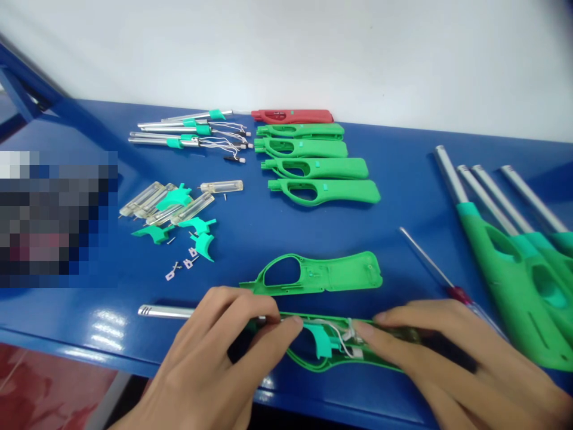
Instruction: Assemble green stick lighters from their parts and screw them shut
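An opened gas lighter lies at the front of the table; its green half shell (308, 361) carries a teal trigger (323, 340), thin white wires (342, 340) and a metal tube (165, 311) that sticks out to the left. My left hand (219, 346) is closed around the front of this shell, near the base of the tube. At the rear end my right hand (447, 346) grips the handle, thumb and fingers on either side of the fuel tank (405, 334), which it partly hides. Just behind lies the matching green cover half (353, 272), inside facing up.
Several green lighter bodies (324, 191) and a red one (295, 116) are lined up at the back. Left of them lie metal tubes with wires (183, 129), clear tanks (192, 208), teal triggers (154, 233) and small screws. A screwdriver (456, 292) and assembled lighters (505, 269) are at right.
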Action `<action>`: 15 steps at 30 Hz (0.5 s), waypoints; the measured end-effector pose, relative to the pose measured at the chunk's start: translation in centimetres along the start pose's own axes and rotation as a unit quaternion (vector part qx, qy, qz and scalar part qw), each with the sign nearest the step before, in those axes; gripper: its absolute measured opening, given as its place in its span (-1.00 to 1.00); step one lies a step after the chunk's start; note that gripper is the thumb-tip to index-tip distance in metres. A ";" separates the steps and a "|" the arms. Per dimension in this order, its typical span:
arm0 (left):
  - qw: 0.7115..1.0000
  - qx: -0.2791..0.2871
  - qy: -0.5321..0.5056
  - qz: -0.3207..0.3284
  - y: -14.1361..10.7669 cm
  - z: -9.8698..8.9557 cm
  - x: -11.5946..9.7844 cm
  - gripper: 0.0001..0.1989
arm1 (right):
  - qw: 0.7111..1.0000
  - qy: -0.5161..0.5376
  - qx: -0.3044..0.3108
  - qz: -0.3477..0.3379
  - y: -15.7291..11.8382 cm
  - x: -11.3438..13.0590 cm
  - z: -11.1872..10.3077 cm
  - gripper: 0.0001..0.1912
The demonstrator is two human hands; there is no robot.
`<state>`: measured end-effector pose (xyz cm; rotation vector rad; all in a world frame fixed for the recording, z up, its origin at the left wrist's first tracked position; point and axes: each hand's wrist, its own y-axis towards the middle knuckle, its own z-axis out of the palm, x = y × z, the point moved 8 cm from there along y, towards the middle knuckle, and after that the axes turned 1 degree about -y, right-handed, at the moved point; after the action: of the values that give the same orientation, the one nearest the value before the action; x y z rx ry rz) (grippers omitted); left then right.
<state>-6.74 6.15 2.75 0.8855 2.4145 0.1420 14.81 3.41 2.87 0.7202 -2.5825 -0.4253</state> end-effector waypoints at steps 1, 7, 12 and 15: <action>1.000 -0.001 -0.009 -0.002 0.1 0.0 0.0 -0.43 | 1.000 -0.008 -0.002 0.001 0.0 0.0 0.0 -0.58; 0.999 0.005 -0.004 0.034 0.0 -0.1 -0.5 -0.41 | 0.999 -0.041 0.005 -0.001 -0.3 0.1 -0.1 -0.65; 1.000 0.004 -0.008 0.023 -0.3 -0.1 -0.1 -0.36 | 1.000 -0.026 0.017 -0.004 -1.4 0.0 0.7 -0.60; 0.999 0.004 -0.006 0.034 -0.2 -0.1 -0.3 -0.37 | 0.999 -0.025 0.014 0.021 -1.6 -0.4 0.9 -0.55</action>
<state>-6.68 5.78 2.90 0.9700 2.3772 0.1518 15.32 2.46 1.34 0.6709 -2.6506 -0.3985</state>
